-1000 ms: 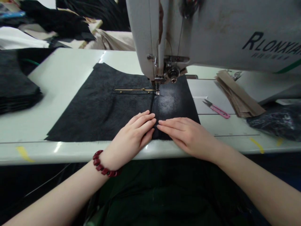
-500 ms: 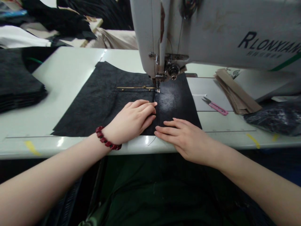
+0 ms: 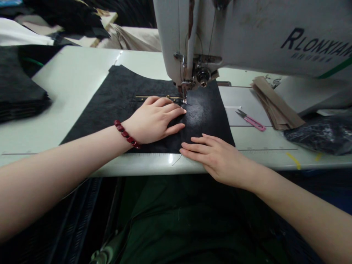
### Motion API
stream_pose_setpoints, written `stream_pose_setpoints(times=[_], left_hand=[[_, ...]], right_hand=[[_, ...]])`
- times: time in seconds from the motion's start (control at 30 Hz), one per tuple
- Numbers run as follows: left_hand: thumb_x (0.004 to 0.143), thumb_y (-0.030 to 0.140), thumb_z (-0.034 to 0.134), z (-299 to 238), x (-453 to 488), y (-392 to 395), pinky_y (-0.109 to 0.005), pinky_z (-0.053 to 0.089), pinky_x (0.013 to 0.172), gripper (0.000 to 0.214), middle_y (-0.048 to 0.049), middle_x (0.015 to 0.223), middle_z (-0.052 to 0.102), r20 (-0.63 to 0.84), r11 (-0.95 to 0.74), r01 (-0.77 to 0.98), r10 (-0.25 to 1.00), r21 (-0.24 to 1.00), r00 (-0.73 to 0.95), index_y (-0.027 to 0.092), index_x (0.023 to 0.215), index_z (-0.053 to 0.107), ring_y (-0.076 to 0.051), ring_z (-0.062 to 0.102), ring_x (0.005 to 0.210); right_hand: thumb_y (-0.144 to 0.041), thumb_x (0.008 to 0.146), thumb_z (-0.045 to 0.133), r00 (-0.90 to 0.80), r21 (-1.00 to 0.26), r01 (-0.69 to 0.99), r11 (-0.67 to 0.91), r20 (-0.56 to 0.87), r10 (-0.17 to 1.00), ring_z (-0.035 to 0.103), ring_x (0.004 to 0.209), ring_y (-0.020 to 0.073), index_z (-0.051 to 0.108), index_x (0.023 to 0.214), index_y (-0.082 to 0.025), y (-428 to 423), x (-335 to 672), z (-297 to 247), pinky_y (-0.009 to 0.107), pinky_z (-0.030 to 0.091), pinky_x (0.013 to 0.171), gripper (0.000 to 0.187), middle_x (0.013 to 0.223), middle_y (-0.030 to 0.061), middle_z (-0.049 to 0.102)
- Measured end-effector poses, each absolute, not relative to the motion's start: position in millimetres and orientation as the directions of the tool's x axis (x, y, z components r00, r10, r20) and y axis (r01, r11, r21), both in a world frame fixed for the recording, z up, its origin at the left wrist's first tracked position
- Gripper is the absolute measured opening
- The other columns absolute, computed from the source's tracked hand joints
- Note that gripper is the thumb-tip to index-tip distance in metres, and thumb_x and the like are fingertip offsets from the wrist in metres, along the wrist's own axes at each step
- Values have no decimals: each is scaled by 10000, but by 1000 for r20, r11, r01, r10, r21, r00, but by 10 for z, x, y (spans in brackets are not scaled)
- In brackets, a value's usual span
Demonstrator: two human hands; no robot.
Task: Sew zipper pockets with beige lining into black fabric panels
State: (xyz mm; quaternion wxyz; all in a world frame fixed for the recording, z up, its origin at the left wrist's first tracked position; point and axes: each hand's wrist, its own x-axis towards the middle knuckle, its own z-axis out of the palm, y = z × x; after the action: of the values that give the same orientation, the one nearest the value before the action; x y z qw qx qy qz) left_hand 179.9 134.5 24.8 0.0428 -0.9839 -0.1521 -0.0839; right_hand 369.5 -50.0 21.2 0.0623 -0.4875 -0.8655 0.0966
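Black, leather-like flat panel (image 3: 101, 106) is laid on a pale, glossy worktable (image 3: 68, 80), its far part set beneath the head of an off-white metal sewing machine (image 3: 253, 36). The panel is covered by the left hand (image 3: 154, 119), palm down, fingers slightly spread, thumb held apart from the index finger. The near edge is touched by the right hand (image 3: 217, 156), fingers a little parted, nothing pinched; its thumb cannot be made out. Long brown strips (image 3: 275, 104) are stacked to the right. Brass-toothed zipper (image 3: 143, 96), set in the panel, is partly hidden by left fingers. Pink-handled metal snips (image 3: 251, 120) are placed beside the panel. Small metal presser foot (image 3: 184, 100) is seen just beyond the left fingertips.
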Motion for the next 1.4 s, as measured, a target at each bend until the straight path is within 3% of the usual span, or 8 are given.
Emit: stream_pose_setpoints(times=[0.13,0.4,0.6,0.7,0.83,1.0,1.4], left_hand=[[973,543,445,266,1818,1414,-486,299,1130,524,-95,1284,609,190,-950,300,281,-81,941,194,1343,570,-320,483,1252],[937,531,497,262,1852,1476,-557,291,1119,483,-62,1270,597,161,-964,264,261,3,952,313,1361,577,-358,434,1288],[906,521,527,283,1871,1512,-556,193,1191,465,-55,1248,620,196,-977,209,198,-37,960,279,1289,634,-343,445,1304],[925,507,504,281,1862,1474,-534,216,1187,455,-46,1298,614,184,-975,216,205,-43,961,266,1291,628,-331,430,1334],[979,422,435,219,1830,1363,-484,266,1164,463,-34,1446,539,163,-962,269,271,33,949,229,1387,537,-286,404,1371],[973,427,453,106,1801,1315,-493,290,1140,456,-22,1479,508,157,-906,399,419,144,894,283,1402,508,-275,408,1370],[967,399,493,53,1759,1370,-479,315,1160,456,-33,1485,500,209,-919,316,365,236,907,274,1403,526,-252,419,1363]], right_hand=[[-66,922,457,-514,-233,831,505,21,857,381,1418,244,408,1506,-235,-506,3702,200,497,292,1202,611,1566,-33,412],[-56,919,465,-516,-251,821,513,59,855,396,1416,235,419,1498,-233,-505,3706,174,501,312,1190,607,1550,9,436],[-57,907,468,-522,-257,818,515,43,852,392,1418,242,416,1501,-229,-502,3713,179,505,297,1195,620,1556,7,429],[-57,909,463,-521,-252,820,514,43,852,390,1418,245,414,1502,-228,-505,3712,177,506,299,1193,619,1560,1,422],[-61,918,443,-523,-241,822,516,41,852,388,1416,253,420,1500,-217,-509,3707,168,502,293,1199,603,1559,-8,423],[-75,935,427,-511,-239,830,505,37,859,378,1422,251,420,1501,-217,-521,3690,167,509,292,1200,584,1559,-9,425],[-150,972,443,-478,-276,837,472,50,877,405,1406,216,464,1469,-265,-512,3659,223,488,316,1196,510,1535,-18,461]])
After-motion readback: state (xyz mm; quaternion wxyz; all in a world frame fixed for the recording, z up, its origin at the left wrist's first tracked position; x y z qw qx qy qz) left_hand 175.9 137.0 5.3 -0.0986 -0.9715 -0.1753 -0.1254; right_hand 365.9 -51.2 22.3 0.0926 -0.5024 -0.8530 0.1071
